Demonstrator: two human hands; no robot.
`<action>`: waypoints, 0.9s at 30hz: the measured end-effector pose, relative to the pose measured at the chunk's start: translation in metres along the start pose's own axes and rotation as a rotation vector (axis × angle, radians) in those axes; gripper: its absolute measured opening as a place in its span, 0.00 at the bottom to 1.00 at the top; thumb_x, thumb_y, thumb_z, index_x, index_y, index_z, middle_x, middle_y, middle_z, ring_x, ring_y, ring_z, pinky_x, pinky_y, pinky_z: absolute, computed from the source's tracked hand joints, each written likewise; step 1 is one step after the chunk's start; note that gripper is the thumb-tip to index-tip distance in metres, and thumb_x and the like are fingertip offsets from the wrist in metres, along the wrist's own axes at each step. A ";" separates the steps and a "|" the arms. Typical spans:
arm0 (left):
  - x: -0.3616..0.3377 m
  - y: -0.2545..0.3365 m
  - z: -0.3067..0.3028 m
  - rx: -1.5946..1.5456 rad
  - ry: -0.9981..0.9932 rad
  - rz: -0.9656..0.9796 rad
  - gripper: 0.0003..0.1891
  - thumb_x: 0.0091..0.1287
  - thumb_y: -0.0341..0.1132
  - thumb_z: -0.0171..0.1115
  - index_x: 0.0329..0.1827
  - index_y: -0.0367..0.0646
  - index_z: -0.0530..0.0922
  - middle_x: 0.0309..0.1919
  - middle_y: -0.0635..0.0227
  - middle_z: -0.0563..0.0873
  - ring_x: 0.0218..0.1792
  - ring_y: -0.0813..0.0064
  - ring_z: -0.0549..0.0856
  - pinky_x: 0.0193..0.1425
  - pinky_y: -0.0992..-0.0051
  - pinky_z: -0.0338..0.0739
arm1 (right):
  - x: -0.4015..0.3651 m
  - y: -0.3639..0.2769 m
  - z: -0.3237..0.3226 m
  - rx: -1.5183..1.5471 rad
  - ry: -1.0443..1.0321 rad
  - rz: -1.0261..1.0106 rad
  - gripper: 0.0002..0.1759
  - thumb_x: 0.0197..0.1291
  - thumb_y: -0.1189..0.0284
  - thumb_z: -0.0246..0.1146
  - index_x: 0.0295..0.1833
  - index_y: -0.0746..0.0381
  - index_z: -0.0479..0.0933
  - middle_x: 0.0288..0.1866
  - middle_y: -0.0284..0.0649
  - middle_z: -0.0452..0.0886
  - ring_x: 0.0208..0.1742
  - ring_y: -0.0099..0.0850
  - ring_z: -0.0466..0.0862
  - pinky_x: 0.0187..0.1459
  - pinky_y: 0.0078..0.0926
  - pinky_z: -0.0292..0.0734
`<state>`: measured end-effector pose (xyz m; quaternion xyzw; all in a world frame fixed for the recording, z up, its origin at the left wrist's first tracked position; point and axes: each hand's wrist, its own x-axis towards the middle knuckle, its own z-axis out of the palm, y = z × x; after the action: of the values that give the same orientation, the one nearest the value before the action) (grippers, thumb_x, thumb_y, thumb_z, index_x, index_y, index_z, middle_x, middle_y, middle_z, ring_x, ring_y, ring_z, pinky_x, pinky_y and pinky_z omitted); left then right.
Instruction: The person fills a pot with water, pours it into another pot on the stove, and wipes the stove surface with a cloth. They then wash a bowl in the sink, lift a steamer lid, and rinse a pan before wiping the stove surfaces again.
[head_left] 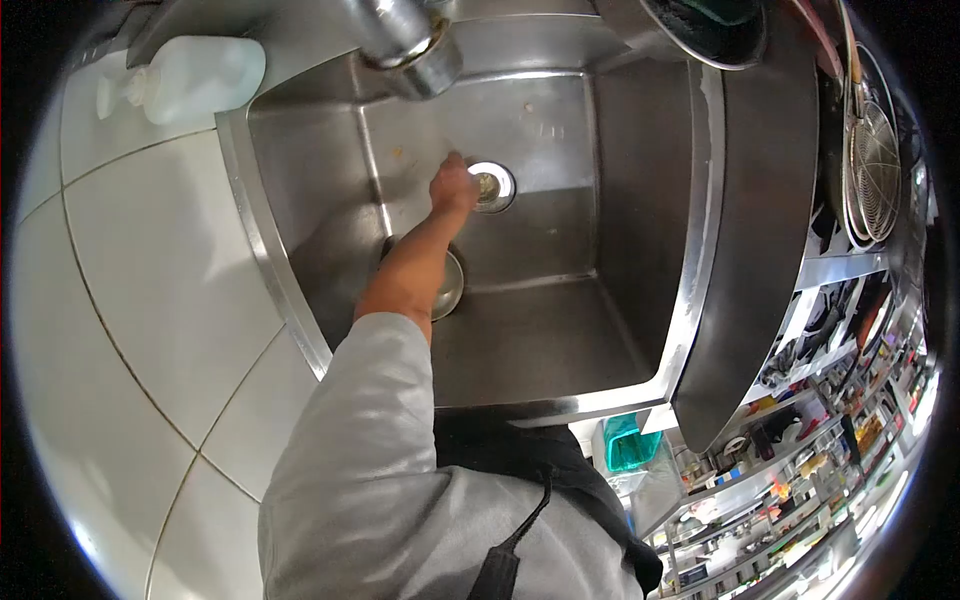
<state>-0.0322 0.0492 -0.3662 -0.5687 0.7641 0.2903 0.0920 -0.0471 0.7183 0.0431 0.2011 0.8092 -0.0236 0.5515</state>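
Observation:
My left hand (pixel 453 187) reaches down into a steel sink (pixel 520 340), just beside the round drain (pixel 489 188). Its fingers are curled closed, and what they hold, if anything, is hidden. Bits of residue sit in the drain's strainer. Partly covered by my left forearm is a round metal bowl (pixel 450 288) on the sink floor. Small food scraps (pixel 398 153) lie on the basin near the hand. My right hand is out of view.
A metal faucet (pixel 405 55) hangs over the sink's far side. A translucent pump bottle (pixel 205 80) lies toward the back left, by white tiles (pixel 170 270). At the right are wire strainers (pixel 873 175), a pot (pixel 715 45) and crowded shelves (pixel 770 470). A teal bin (pixel 632 445) stands below.

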 end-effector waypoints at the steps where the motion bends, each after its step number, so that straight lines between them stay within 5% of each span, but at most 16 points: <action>1: -0.002 -0.008 -0.002 -0.111 0.013 -0.003 0.19 0.58 0.35 0.68 0.53 0.43 0.78 0.42 0.57 0.88 0.46 0.50 0.88 0.50 0.54 0.81 | 0.004 0.003 -0.001 -0.014 -0.002 -0.024 0.18 0.72 0.67 0.61 0.61 0.65 0.80 0.56 0.48 0.86 0.53 0.39 0.86 0.53 0.35 0.81; 5: -0.003 -0.044 -0.001 -0.322 0.131 -0.043 0.16 0.55 0.35 0.71 0.45 0.39 0.81 0.33 0.55 0.88 0.39 0.52 0.88 0.45 0.56 0.81 | 0.013 0.037 -0.012 -0.113 -0.012 -0.184 0.18 0.72 0.67 0.61 0.61 0.65 0.80 0.56 0.47 0.86 0.53 0.38 0.87 0.53 0.35 0.82; 9: -0.016 -0.066 -0.028 -0.886 0.101 -0.220 0.10 0.59 0.30 0.74 0.40 0.39 0.82 0.29 0.69 0.86 0.29 0.75 0.84 0.37 0.70 0.80 | 0.038 0.089 -0.031 -0.378 0.040 -0.726 0.17 0.73 0.67 0.61 0.61 0.65 0.80 0.56 0.47 0.86 0.52 0.37 0.87 0.52 0.35 0.82; 10: -0.022 -0.061 -0.041 -1.087 0.093 -0.247 0.09 0.64 0.29 0.73 0.43 0.41 0.81 0.32 0.74 0.85 0.31 0.82 0.82 0.36 0.76 0.79 | 0.022 0.049 -0.035 -0.223 -0.020 -0.548 0.18 0.73 0.66 0.61 0.60 0.66 0.80 0.55 0.45 0.86 0.50 0.35 0.87 0.51 0.34 0.82; 12: -0.042 -0.040 -0.086 -1.173 0.074 -0.332 0.10 0.67 0.30 0.71 0.47 0.42 0.80 0.37 0.73 0.85 0.36 0.81 0.82 0.39 0.76 0.79 | -0.025 -0.066 -0.039 0.117 -0.051 -0.187 0.18 0.75 0.63 0.61 0.58 0.67 0.81 0.53 0.43 0.87 0.47 0.31 0.86 0.49 0.33 0.81; 15: -0.051 -0.037 -0.111 -1.302 0.068 -0.338 0.10 0.68 0.30 0.70 0.48 0.42 0.78 0.39 0.71 0.85 0.39 0.79 0.83 0.42 0.76 0.80 | -0.057 -0.159 -0.052 0.026 -0.107 -0.163 0.20 0.75 0.60 0.60 0.56 0.67 0.82 0.49 0.43 0.88 0.45 0.30 0.87 0.48 0.27 0.80; 16: -0.059 -0.028 -0.123 -1.349 0.075 -0.318 0.10 0.68 0.29 0.70 0.47 0.42 0.77 0.38 0.72 0.84 0.39 0.79 0.83 0.41 0.77 0.80 | -0.048 -0.168 -0.051 0.327 -0.181 -0.152 0.20 0.76 0.59 0.59 0.54 0.66 0.83 0.46 0.41 0.88 0.43 0.30 0.87 0.48 0.26 0.80; 20: -0.085 0.011 -0.173 -1.446 0.121 -0.214 0.10 0.68 0.28 0.70 0.46 0.42 0.76 0.41 0.68 0.85 0.40 0.77 0.84 0.46 0.73 0.82 | -0.070 -0.287 -0.057 0.411 -0.353 -0.687 0.27 0.78 0.55 0.55 0.58 0.72 0.79 0.47 0.45 0.88 0.48 0.34 0.87 0.53 0.31 0.81; 22: -0.102 0.027 -0.192 -1.492 0.198 -0.087 0.10 0.69 0.28 0.69 0.45 0.40 0.75 0.45 0.64 0.85 0.42 0.75 0.85 0.49 0.71 0.84 | -0.063 -0.348 -0.041 0.539 -0.392 -0.779 0.30 0.78 0.52 0.54 0.63 0.72 0.76 0.53 0.49 0.85 0.52 0.36 0.86 0.56 0.34 0.81; 27: -0.193 0.091 -0.265 -0.726 0.774 0.518 0.08 0.65 0.21 0.65 0.42 0.38 0.75 0.54 0.54 0.83 0.48 0.65 0.86 0.50 0.67 0.82 | -0.056 -0.474 0.011 0.962 -0.634 -0.547 0.32 0.80 0.50 0.47 0.68 0.69 0.71 0.64 0.53 0.79 0.66 0.45 0.79 0.70 0.46 0.72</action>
<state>-0.0012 0.0786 -0.0289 -0.4231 0.7080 0.3175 -0.4678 -0.1868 0.2635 0.0023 0.1956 0.5279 -0.5827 0.5861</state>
